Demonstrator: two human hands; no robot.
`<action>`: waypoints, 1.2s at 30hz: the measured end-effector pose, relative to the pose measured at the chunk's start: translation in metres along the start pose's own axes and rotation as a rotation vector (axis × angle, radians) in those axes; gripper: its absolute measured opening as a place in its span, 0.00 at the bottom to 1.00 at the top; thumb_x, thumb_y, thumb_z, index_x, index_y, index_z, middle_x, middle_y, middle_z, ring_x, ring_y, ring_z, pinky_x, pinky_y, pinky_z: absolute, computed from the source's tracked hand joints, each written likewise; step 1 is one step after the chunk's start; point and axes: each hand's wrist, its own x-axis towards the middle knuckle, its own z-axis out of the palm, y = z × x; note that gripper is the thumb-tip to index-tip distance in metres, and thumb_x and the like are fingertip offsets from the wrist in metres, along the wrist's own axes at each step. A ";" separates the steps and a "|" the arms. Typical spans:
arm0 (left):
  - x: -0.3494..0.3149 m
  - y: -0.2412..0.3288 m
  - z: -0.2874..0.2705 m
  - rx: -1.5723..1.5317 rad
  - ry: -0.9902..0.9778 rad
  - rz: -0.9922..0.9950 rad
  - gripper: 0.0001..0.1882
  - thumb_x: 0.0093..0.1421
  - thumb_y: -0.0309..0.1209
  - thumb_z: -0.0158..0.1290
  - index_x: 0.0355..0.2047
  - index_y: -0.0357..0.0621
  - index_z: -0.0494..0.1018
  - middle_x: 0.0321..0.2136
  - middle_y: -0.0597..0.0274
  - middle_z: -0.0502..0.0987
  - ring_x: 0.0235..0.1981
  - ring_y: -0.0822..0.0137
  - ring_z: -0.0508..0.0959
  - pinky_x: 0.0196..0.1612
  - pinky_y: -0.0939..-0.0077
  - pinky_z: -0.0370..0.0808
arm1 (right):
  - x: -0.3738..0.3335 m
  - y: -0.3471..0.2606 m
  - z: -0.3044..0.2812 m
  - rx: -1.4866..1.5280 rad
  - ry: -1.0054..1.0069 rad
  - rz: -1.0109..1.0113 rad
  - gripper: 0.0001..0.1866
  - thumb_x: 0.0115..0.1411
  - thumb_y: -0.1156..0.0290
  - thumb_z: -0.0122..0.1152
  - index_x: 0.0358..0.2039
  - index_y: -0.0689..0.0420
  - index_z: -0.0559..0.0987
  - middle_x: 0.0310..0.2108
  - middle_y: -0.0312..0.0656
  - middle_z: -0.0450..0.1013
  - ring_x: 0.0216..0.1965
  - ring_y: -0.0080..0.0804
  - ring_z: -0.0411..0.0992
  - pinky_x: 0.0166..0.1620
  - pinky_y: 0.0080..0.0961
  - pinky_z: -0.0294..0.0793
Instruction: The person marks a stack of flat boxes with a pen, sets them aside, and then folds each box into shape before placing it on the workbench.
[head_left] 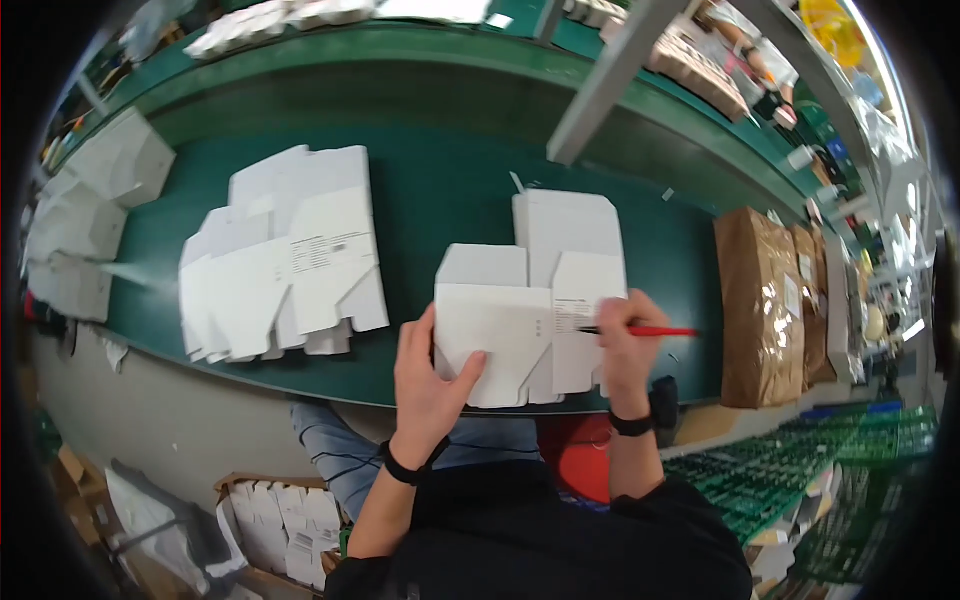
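In the head view, flat white cartons (495, 330) lie on the green table (445, 190). The left hand (425, 375) is spread at their left edge, thumb on top. The right hand (628, 355) pinches a red pen (670, 331), tip at the printed panel (572, 345).

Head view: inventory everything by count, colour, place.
Near carton blanks: several, white, table centre
Pen: one, red, over near blanks
Left carton blanks: several, white, table left
Table: one, green, centre
Packages: at least two, brown, table right
Boxes: several, white, far left
Crates: several, green, lower right
Another person: one, partly visible, upper right
Background clutter: uncountable, mixed, along edges
Wristbands: two, black, wrists
Left hand: one, bare, on near blanks
Right hand: one, bare, gripping pen
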 end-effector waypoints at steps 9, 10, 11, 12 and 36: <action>-0.008 0.038 -0.051 -0.085 0.356 0.118 0.31 0.58 0.21 0.64 0.62 0.36 0.68 0.60 0.55 0.68 0.61 0.59 0.70 0.63 0.64 0.70 | 0.008 -0.079 -0.014 0.417 0.140 -0.210 0.19 0.66 0.78 0.59 0.24 0.52 0.59 0.17 0.29 0.57 0.18 0.16 0.54 0.22 0.18 0.50; 0.003 0.029 -0.070 0.002 0.481 0.168 0.30 0.59 0.19 0.62 0.62 0.36 0.68 0.61 0.56 0.68 0.62 0.60 0.69 0.63 0.64 0.70 | 0.010 -0.076 -0.014 0.357 0.088 -0.205 0.19 0.67 0.78 0.58 0.24 0.51 0.59 0.17 0.28 0.56 0.17 0.15 0.53 0.21 0.17 0.50; 0.017 0.020 -0.098 0.029 0.584 0.244 0.29 0.62 0.22 0.63 0.63 0.38 0.67 0.58 0.52 0.71 0.58 0.60 0.72 0.60 0.63 0.73 | 0.011 -0.069 -0.009 0.297 0.037 -0.194 0.20 0.67 0.78 0.58 0.24 0.50 0.59 0.17 0.27 0.55 0.17 0.14 0.51 0.21 0.16 0.50; 0.025 0.024 -0.123 -0.124 0.652 0.140 0.30 0.64 0.21 0.61 0.65 0.38 0.66 0.60 0.52 0.70 0.59 0.61 0.72 0.60 0.65 0.73 | 0.010 -0.064 -0.005 0.149 -0.022 -0.118 0.19 0.67 0.78 0.60 0.22 0.51 0.62 0.17 0.27 0.56 0.18 0.14 0.53 0.21 0.16 0.52; 0.045 0.024 -0.084 0.514 -0.085 0.159 0.28 0.56 0.30 0.67 0.57 0.42 0.75 0.56 0.50 0.74 0.57 0.50 0.74 0.60 0.55 0.71 | -0.008 0.008 0.010 -0.235 -0.110 0.055 0.21 0.60 0.80 0.66 0.17 0.58 0.63 0.14 0.28 0.57 0.20 0.16 0.53 0.24 0.21 0.54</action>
